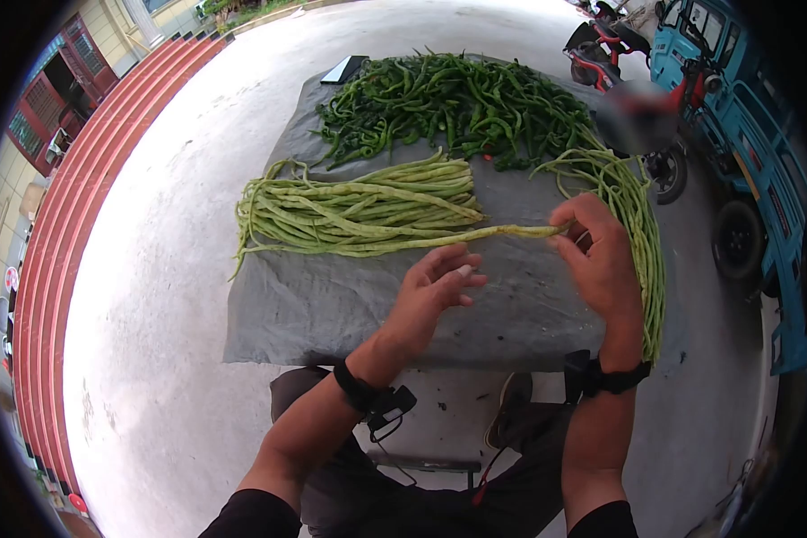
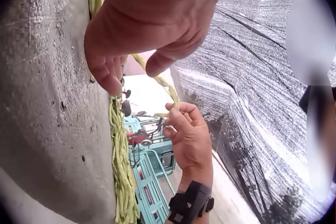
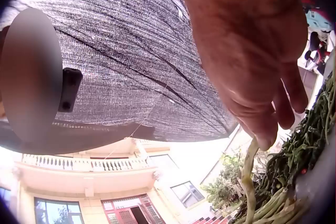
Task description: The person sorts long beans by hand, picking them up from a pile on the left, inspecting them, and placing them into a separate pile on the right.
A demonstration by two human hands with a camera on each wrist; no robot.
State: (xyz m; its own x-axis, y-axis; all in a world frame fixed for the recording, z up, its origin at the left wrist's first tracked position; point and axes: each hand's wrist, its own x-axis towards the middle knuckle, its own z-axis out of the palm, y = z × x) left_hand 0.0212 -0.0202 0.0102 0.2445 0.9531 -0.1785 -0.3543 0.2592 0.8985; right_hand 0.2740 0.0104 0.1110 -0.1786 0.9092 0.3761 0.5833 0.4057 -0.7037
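Note:
In the head view my right hand [image 1: 601, 260] pinches one end of a long yellowish-green yardlong bean [image 1: 516, 231]. That bean [image 3: 248, 179] hangs from the fingertips in the right wrist view. Its other end runs left along the front of a bundle of yardlong beans [image 1: 350, 211] on a grey sheet [image 1: 377, 309]. My left hand [image 1: 429, 294] hovers over the sheet just below the bean, thumb and fingers loosely bent and apart, holding nothing. More long beans [image 1: 652, 269] drape over the sheet's right edge, beside the right hand.
A broad heap of green chili peppers [image 1: 448, 103] covers the far part of the sheet, with a flat dark-and-white object [image 1: 344, 70] at its left corner. Right of it stand a red motorbike [image 1: 601, 54] and a blue three-wheeler [image 1: 735, 108]. Red steps [image 1: 90, 242] rise at left.

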